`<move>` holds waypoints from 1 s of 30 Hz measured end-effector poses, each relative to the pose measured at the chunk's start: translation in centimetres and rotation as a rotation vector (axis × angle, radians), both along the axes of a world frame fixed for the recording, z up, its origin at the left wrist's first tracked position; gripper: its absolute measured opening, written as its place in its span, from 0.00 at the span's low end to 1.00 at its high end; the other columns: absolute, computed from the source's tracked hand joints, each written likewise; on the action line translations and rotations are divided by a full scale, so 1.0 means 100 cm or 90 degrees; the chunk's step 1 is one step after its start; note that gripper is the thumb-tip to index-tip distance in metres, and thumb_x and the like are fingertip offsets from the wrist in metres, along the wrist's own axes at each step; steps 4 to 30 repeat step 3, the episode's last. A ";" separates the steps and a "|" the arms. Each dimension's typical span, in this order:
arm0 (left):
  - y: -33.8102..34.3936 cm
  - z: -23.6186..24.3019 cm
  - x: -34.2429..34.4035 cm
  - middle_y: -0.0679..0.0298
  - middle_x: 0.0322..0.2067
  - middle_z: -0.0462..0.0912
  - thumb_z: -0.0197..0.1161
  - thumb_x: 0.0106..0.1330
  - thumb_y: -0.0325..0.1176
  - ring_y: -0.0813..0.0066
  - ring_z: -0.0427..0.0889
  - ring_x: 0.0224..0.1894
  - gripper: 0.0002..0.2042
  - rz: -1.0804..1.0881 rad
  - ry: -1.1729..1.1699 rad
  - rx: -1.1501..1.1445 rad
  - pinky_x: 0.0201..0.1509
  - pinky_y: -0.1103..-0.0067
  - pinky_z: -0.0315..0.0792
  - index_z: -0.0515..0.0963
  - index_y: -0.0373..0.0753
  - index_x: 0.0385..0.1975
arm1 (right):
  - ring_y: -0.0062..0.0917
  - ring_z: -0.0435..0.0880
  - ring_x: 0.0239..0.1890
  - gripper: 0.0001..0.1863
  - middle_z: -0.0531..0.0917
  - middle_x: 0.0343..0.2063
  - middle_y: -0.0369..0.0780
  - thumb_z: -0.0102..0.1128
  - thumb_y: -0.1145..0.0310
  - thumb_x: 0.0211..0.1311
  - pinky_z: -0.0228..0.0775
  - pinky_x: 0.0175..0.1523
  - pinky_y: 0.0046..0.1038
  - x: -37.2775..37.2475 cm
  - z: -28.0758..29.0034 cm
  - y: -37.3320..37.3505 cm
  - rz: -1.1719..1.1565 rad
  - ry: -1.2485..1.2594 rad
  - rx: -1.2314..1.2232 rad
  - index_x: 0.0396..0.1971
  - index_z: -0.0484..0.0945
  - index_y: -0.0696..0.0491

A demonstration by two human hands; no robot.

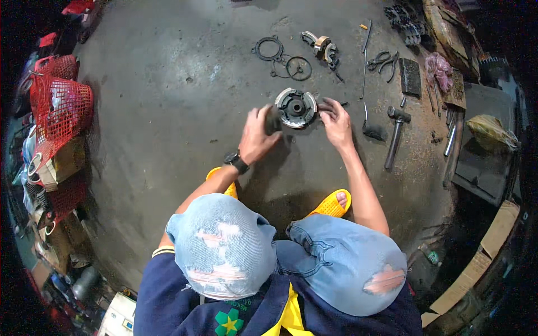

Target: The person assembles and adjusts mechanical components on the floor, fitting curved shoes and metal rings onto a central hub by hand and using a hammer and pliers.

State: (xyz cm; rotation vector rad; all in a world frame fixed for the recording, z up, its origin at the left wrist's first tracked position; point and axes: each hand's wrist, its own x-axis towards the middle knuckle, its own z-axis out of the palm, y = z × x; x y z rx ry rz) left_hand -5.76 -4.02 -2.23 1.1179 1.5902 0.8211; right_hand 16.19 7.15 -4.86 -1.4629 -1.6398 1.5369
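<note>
On the floor in front of me sits a round centrifugal clutch (297,108), with pale curved shoes around a dark hub. My left hand (260,135), a black watch on its wrist, is closed around a dark, motion-blurred part (273,121) at the clutch's left side. What that part is does not show clearly. At the clutch's right edge is my right hand (336,122), its fingers bent and closed. Whatever those fingers grip, if anything, is hidden. Beyond the clutch lie a flat dark ring (269,49), a thinner ring (298,68) and loose curved clutch shoes (321,45).
To the right lie a hammer (397,134), pliers (386,63), a long thin rod (365,61), a dark rectangular block (410,77) and a pink plastic bag (439,70). Red mesh baskets (61,106) line the left side. A cardboard strip (476,263) lies at lower right.
</note>
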 end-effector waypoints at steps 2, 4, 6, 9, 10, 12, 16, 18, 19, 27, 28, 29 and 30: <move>0.011 -0.003 0.000 0.49 0.62 0.62 0.78 0.38 0.34 0.47 0.60 0.61 0.52 -0.082 0.301 0.137 0.69 0.62 0.55 0.53 0.37 0.66 | 0.27 0.79 0.49 0.23 0.79 0.48 0.46 0.52 0.79 0.59 0.73 0.52 0.26 0.001 -0.002 -0.002 -0.006 0.001 -0.018 0.56 0.67 0.63; 0.018 -0.005 0.001 0.54 0.63 0.62 0.78 0.41 0.37 0.50 0.63 0.61 0.52 -0.121 0.316 0.115 0.68 0.62 0.57 0.51 0.38 0.67 | 0.28 0.79 0.51 0.24 0.79 0.48 0.46 0.53 0.79 0.59 0.73 0.54 0.26 -0.002 -0.003 -0.005 -0.006 0.008 -0.037 0.57 0.67 0.62; 0.018 -0.005 0.001 0.54 0.63 0.62 0.78 0.41 0.37 0.50 0.63 0.61 0.52 -0.121 0.316 0.115 0.68 0.62 0.57 0.51 0.38 0.67 | 0.28 0.79 0.51 0.24 0.79 0.48 0.46 0.53 0.79 0.59 0.73 0.54 0.26 -0.002 -0.003 -0.005 -0.006 0.008 -0.037 0.57 0.67 0.62; 0.018 -0.005 0.001 0.54 0.63 0.62 0.78 0.41 0.37 0.50 0.63 0.61 0.52 -0.121 0.316 0.115 0.68 0.62 0.57 0.51 0.38 0.67 | 0.28 0.79 0.51 0.24 0.79 0.48 0.46 0.53 0.79 0.59 0.73 0.54 0.26 -0.002 -0.003 -0.005 -0.006 0.008 -0.037 0.57 0.67 0.62; 0.018 -0.005 0.001 0.54 0.63 0.62 0.78 0.41 0.37 0.50 0.63 0.61 0.52 -0.121 0.316 0.115 0.68 0.62 0.57 0.51 0.38 0.67 | 0.28 0.79 0.51 0.24 0.79 0.48 0.46 0.53 0.79 0.59 0.73 0.54 0.26 -0.002 -0.003 -0.005 -0.006 0.008 -0.037 0.57 0.67 0.62; 0.018 -0.005 0.001 0.54 0.63 0.62 0.78 0.41 0.37 0.50 0.63 0.61 0.52 -0.121 0.316 0.115 0.68 0.62 0.57 0.51 0.38 0.67 | 0.28 0.79 0.51 0.24 0.79 0.48 0.46 0.53 0.79 0.59 0.73 0.54 0.26 -0.002 -0.003 -0.005 -0.006 0.008 -0.037 0.57 0.67 0.62; 0.018 -0.005 0.001 0.54 0.63 0.62 0.78 0.41 0.37 0.50 0.63 0.61 0.52 -0.121 0.316 0.115 0.68 0.62 0.57 0.51 0.38 0.67 | 0.28 0.79 0.51 0.24 0.79 0.48 0.46 0.53 0.79 0.59 0.73 0.54 0.26 -0.002 -0.003 -0.005 -0.006 0.008 -0.037 0.57 0.67 0.62; 0.018 -0.005 0.001 0.54 0.63 0.62 0.78 0.41 0.37 0.50 0.63 0.61 0.52 -0.121 0.316 0.115 0.68 0.62 0.57 0.51 0.38 0.67 | 0.28 0.79 0.51 0.24 0.79 0.48 0.46 0.53 0.79 0.59 0.73 0.54 0.26 -0.002 -0.003 -0.005 -0.006 0.008 -0.037 0.57 0.67 0.62; 0.018 -0.005 0.001 0.54 0.63 0.62 0.78 0.41 0.37 0.50 0.63 0.61 0.52 -0.121 0.316 0.115 0.68 0.62 0.57 0.51 0.38 0.67 | 0.28 0.79 0.51 0.24 0.79 0.48 0.46 0.53 0.79 0.59 0.73 0.54 0.26 -0.002 -0.003 -0.005 -0.006 0.008 -0.037 0.57 0.67 0.62; 0.018 -0.005 0.001 0.54 0.63 0.62 0.78 0.41 0.37 0.50 0.63 0.61 0.52 -0.121 0.316 0.115 0.68 0.62 0.57 0.51 0.38 0.67 | 0.28 0.79 0.51 0.24 0.79 0.48 0.46 0.53 0.79 0.59 0.73 0.54 0.26 -0.002 -0.003 -0.005 -0.006 0.008 -0.037 0.57 0.67 0.62; 0.018 -0.005 0.001 0.54 0.63 0.62 0.78 0.41 0.37 0.50 0.63 0.61 0.52 -0.121 0.316 0.115 0.68 0.62 0.57 0.51 0.38 0.67 | 0.28 0.79 0.51 0.24 0.79 0.48 0.46 0.53 0.79 0.59 0.73 0.54 0.26 -0.002 -0.003 -0.005 -0.006 0.008 -0.037 0.57 0.67 0.62; 0.018 -0.005 0.001 0.54 0.63 0.62 0.78 0.41 0.37 0.50 0.63 0.61 0.52 -0.121 0.316 0.115 0.68 0.62 0.57 0.51 0.38 0.67 | 0.28 0.79 0.51 0.24 0.79 0.48 0.46 0.53 0.79 0.59 0.73 0.54 0.26 -0.002 -0.003 -0.005 -0.006 0.008 -0.037 0.57 0.67 0.62; 0.018 -0.005 0.001 0.54 0.63 0.62 0.78 0.41 0.37 0.50 0.63 0.61 0.52 -0.121 0.316 0.115 0.68 0.62 0.57 0.51 0.38 0.67 | 0.28 0.79 0.51 0.24 0.79 0.48 0.46 0.53 0.79 0.59 0.73 0.54 0.26 -0.002 -0.003 -0.005 -0.006 0.008 -0.037 0.57 0.67 0.62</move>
